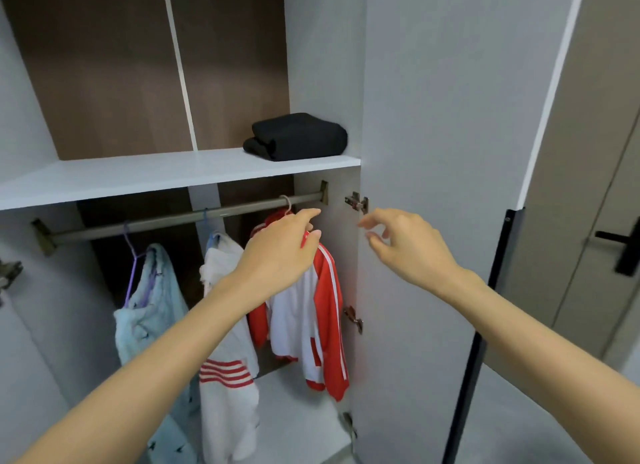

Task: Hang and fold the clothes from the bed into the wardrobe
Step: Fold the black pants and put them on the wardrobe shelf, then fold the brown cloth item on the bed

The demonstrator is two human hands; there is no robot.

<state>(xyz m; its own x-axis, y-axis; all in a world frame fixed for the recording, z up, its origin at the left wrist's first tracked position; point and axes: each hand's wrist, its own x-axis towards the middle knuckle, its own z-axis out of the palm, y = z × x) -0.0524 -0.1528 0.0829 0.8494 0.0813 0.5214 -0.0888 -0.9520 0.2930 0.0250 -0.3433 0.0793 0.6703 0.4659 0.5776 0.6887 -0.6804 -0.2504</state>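
My left hand (280, 249) is resting loose-fingered on the red-and-white jacket (325, 311), which is hanging from the rail (173, 218) just above it. My right hand (405, 245) is hovering empty, fingers apart. Left of my left hand a striped white top (228, 359) and a light blue garment (149, 308) are hanging, and above it a folded black garment (298, 136) is lying on the shelf (138, 176) — the bed isn't showing.

left hand (277, 252) at red jacket (325, 311) (right hand (405, 245) loose).

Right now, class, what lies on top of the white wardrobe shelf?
A folded black garment sits at the right end of the shelf. Anything behind it is covered, and the shelf's left end runs out of view.
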